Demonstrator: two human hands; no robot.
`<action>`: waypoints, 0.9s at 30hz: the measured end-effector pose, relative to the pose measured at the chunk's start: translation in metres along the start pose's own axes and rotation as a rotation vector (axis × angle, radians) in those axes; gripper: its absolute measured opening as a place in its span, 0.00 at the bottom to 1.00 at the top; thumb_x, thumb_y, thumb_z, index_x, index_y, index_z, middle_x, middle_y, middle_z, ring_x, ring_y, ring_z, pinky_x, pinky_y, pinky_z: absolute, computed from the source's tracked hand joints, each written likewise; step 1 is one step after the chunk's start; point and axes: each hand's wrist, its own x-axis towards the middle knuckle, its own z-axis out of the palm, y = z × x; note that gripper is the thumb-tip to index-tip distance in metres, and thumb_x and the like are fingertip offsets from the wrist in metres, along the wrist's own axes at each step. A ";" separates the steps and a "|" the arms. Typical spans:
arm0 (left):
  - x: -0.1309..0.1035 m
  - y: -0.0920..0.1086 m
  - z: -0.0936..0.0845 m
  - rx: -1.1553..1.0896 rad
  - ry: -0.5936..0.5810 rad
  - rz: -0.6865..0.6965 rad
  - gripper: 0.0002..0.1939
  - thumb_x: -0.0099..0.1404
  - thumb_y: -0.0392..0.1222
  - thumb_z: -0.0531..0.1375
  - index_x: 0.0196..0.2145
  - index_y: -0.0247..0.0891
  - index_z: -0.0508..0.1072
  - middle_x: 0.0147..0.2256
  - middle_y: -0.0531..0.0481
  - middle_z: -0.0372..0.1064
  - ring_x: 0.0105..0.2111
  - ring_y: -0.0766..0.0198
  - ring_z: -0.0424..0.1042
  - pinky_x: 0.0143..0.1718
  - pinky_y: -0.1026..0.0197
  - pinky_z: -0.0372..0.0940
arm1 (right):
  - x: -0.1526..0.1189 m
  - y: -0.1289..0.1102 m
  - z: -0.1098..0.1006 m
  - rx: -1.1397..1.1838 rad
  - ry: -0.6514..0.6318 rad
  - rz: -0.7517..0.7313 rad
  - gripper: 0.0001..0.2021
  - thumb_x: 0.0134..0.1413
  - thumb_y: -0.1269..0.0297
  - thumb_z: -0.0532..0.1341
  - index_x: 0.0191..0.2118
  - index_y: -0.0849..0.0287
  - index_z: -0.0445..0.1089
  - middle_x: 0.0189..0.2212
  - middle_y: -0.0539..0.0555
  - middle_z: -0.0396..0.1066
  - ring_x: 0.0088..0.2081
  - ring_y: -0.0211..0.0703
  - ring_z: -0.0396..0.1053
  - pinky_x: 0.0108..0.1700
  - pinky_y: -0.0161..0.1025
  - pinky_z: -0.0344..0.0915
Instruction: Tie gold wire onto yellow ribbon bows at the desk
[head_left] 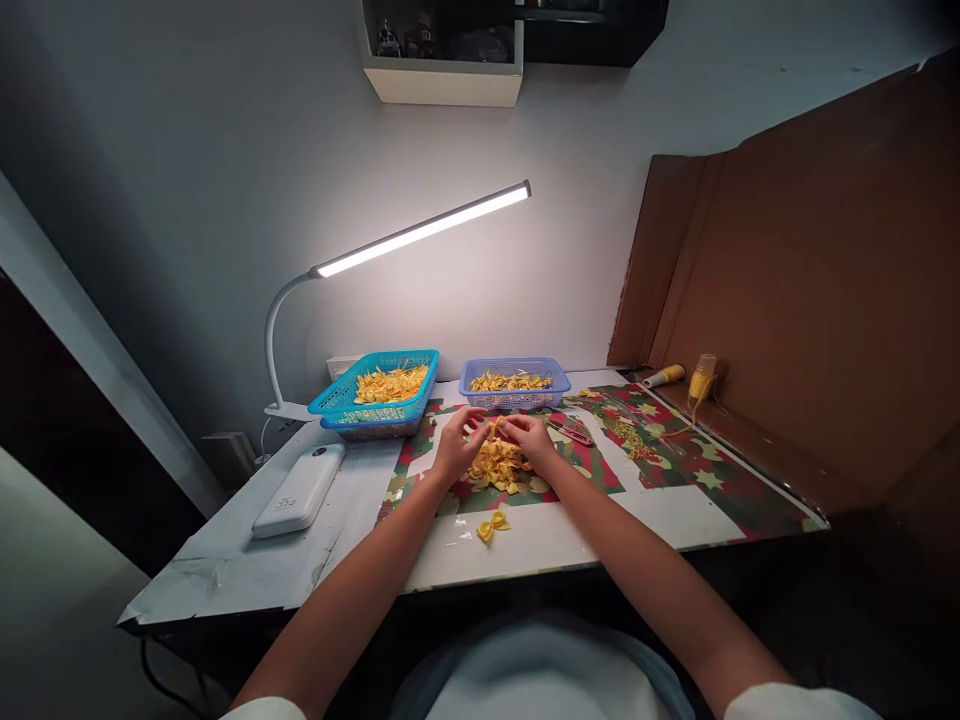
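Both of my hands meet above a heap of yellow ribbon bows [501, 466] on the patterned sheet. My left hand [459, 440] pinches one side of a small yellow ribbon bow [495, 428], and my right hand [527, 438] grips its other side. Fingers cover most of that piece, so its exact shape is hard to make out. A single yellow bow lies apart, nearer the front edge of the table. Just right of my right hand rests a pair of pink-handled snips [571, 432].
Behind my hands stand a blue basket [324, 404] and a purple basket [559, 383], both holding yellow pieces. A white power bank [298, 490] lies left, below a lit lamp [427, 229]. Yellow thread spools [664, 376] and a cardboard panel [810, 260] are at right.
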 end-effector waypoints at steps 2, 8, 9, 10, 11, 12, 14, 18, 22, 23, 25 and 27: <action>0.001 -0.005 0.001 -0.127 -0.051 -0.032 0.14 0.57 0.47 0.61 0.39 0.37 0.71 0.36 0.47 0.72 0.32 0.63 0.71 0.32 0.62 0.66 | 0.000 0.000 -0.001 0.035 -0.006 0.034 0.19 0.33 0.49 0.69 0.29 0.60 0.74 0.26 0.52 0.74 0.30 0.43 0.72 0.38 0.43 0.69; 0.001 -0.008 -0.001 -0.252 -0.126 -0.087 0.14 0.55 0.50 0.62 0.33 0.36 0.70 0.27 0.50 0.70 0.28 0.64 0.71 0.29 0.63 0.65 | -0.006 -0.012 -0.009 -0.479 0.000 -0.423 0.11 0.48 0.61 0.62 0.39 0.57 0.73 0.35 0.55 0.73 0.36 0.44 0.69 0.43 0.44 0.66; 0.001 -0.007 -0.002 -0.203 -0.132 -0.067 0.13 0.56 0.49 0.62 0.32 0.36 0.70 0.27 0.50 0.71 0.27 0.65 0.70 0.29 0.64 0.64 | -0.007 -0.014 -0.012 -0.597 -0.043 -0.536 0.10 0.51 0.64 0.61 0.40 0.57 0.72 0.37 0.55 0.72 0.38 0.44 0.69 0.44 0.43 0.65; 0.001 -0.005 -0.004 -0.144 -0.140 -0.040 0.12 0.57 0.48 0.61 0.32 0.36 0.71 0.28 0.50 0.71 0.27 0.65 0.69 0.28 0.64 0.63 | -0.008 -0.016 -0.014 -0.700 -0.099 -0.617 0.08 0.52 0.66 0.59 0.40 0.57 0.72 0.37 0.55 0.72 0.40 0.44 0.68 0.45 0.43 0.64; 0.001 -0.004 -0.006 -0.079 -0.151 -0.008 0.10 0.58 0.47 0.60 0.31 0.37 0.71 0.28 0.51 0.71 0.27 0.66 0.68 0.28 0.65 0.62 | -0.008 -0.017 -0.015 -0.788 -0.153 -0.662 0.07 0.53 0.68 0.58 0.38 0.57 0.71 0.36 0.56 0.72 0.40 0.44 0.67 0.45 0.42 0.63; 0.000 -0.003 -0.008 -0.014 -0.167 0.027 0.09 0.58 0.46 0.60 0.31 0.37 0.71 0.27 0.51 0.70 0.26 0.67 0.67 0.28 0.65 0.61 | -0.008 -0.018 -0.017 -0.863 -0.194 -0.676 0.06 0.54 0.70 0.58 0.36 0.58 0.71 0.35 0.56 0.71 0.39 0.44 0.67 0.43 0.41 0.63; 0.000 -0.002 -0.011 0.110 -0.209 0.100 0.06 0.59 0.42 0.59 0.30 0.37 0.71 0.27 0.52 0.70 0.26 0.67 0.66 0.29 0.65 0.60 | -0.007 -0.016 -0.019 -0.973 -0.239 -0.644 0.04 0.52 0.73 0.58 0.33 0.59 0.70 0.31 0.55 0.71 0.36 0.43 0.67 0.40 0.39 0.62; 0.001 -0.001 -0.015 0.345 -0.305 0.241 0.03 0.60 0.38 0.58 0.29 0.38 0.71 0.27 0.52 0.70 0.28 0.65 0.65 0.31 0.63 0.60 | -0.005 -0.011 -0.020 -1.066 -0.250 -0.539 0.04 0.50 0.74 0.60 0.31 0.59 0.69 0.27 0.51 0.70 0.30 0.39 0.65 0.33 0.35 0.59; 0.004 -0.001 -0.017 0.523 -0.336 0.322 0.03 0.61 0.37 0.59 0.29 0.39 0.71 0.27 0.51 0.70 0.32 0.61 0.67 0.35 0.61 0.60 | -0.004 -0.009 -0.019 -1.139 -0.245 -0.561 0.06 0.48 0.78 0.59 0.28 0.60 0.68 0.27 0.51 0.71 0.30 0.39 0.64 0.36 0.36 0.58; 0.004 -0.001 -0.017 0.552 -0.342 0.333 0.04 0.61 0.37 0.58 0.29 0.39 0.71 0.27 0.50 0.70 0.33 0.60 0.67 0.35 0.60 0.60 | -0.004 -0.009 -0.019 -1.156 -0.247 -0.564 0.06 0.47 0.78 0.59 0.28 0.60 0.68 0.27 0.51 0.70 0.31 0.39 0.64 0.38 0.36 0.58; 0.005 -0.001 -0.017 0.582 -0.351 0.347 0.05 0.62 0.37 0.58 0.29 0.38 0.71 0.28 0.49 0.70 0.34 0.59 0.68 0.37 0.59 0.60 | -0.003 -0.009 -0.017 -1.185 -0.237 -0.553 0.07 0.48 0.78 0.59 0.27 0.60 0.67 0.26 0.51 0.70 0.31 0.40 0.64 0.39 0.37 0.58; 0.006 -0.003 -0.016 0.564 -0.340 0.334 0.06 0.62 0.38 0.57 0.28 0.38 0.71 0.29 0.48 0.70 0.34 0.59 0.67 0.37 0.59 0.60 | -0.003 -0.011 -0.016 -1.198 -0.210 -0.532 0.06 0.49 0.77 0.59 0.27 0.60 0.67 0.27 0.52 0.70 0.32 0.41 0.64 0.40 0.38 0.58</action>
